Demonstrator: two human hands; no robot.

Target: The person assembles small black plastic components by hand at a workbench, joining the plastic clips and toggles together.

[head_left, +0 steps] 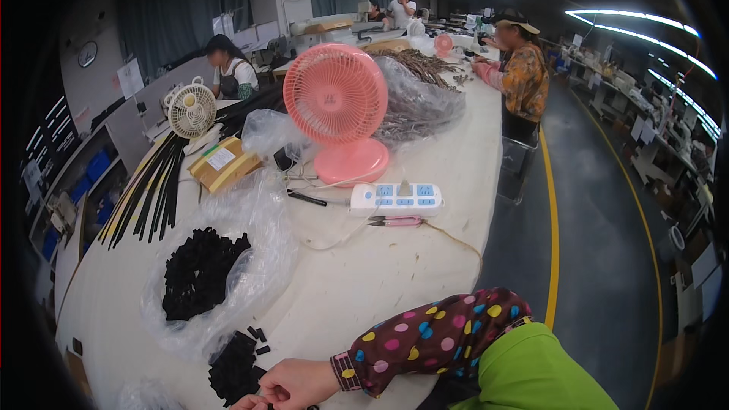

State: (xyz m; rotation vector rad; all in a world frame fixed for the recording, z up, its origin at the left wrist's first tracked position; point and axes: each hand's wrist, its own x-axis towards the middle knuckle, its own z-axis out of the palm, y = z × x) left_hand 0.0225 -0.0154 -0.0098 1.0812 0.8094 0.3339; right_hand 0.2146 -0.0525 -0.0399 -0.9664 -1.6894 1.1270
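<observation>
My right hand (302,383) is at the bottom edge, its fingers curled in a pinch, with a dark polka-dot sleeve cover (440,334) on the forearm. Only a few fingers of my left hand (247,403) show, meeting the right fingertips; the rest is cut off by the frame. A bit of black shows between the hands, too small and covered to name. Just beyond them lies a pile of short black pieces (234,368), several of them loose on the white table (357,273). Farther off, a clear plastic bag (262,247) lies open around a larger heap of black pieces (201,273).
A pink fan (334,99) stands past a white power strip (396,199) and pink-handled snips (396,221). Left of it are a taped brown package (224,163), long black strips (156,193) and a cream fan (192,110). A co-worker (524,68) stands along the right table edge.
</observation>
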